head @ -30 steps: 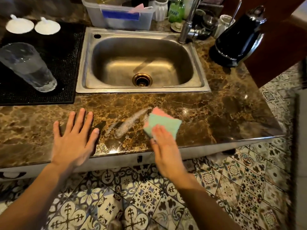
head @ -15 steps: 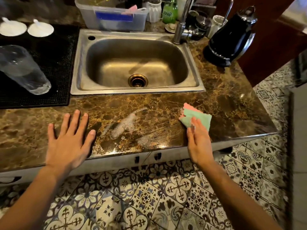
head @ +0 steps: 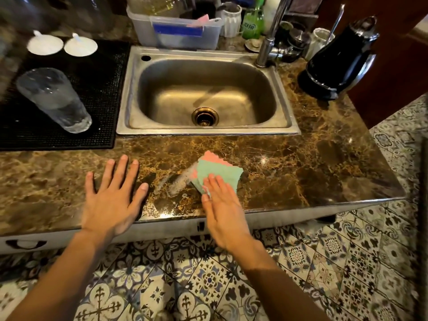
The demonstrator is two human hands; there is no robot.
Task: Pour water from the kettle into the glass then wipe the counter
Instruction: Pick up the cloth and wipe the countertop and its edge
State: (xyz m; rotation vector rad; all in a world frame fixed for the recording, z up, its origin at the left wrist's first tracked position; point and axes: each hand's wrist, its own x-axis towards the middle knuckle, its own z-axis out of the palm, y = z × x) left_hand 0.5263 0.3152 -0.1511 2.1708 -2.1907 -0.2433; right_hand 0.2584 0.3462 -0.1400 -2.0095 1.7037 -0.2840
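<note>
The right hand [head: 222, 205], fingers flat on the green-and-pink cloth [head: 217, 173], has swept back leftward toward the splayed, empty left hand [head: 111, 200], crossing the table's [head: 312, 172] wet streak [head: 178, 181]; wiping continues.

The light is warm and yellow, and not very bright. It shines from above. Small white shiny spots sit on the brown counter [head: 301, 172], one near the front edge and one to the right of the cloth [head: 217, 172]. The sink [head: 203, 93] glows softly inside. The far back corners are dark. The right hand [head: 222, 209] looks a little smeared (the cloth edge too). The left hand [head: 111, 200] looks sharper. Straight lines bend near the sides, and the glass [head: 53, 98] seems to lean. The top left is fuzzy.
</note>
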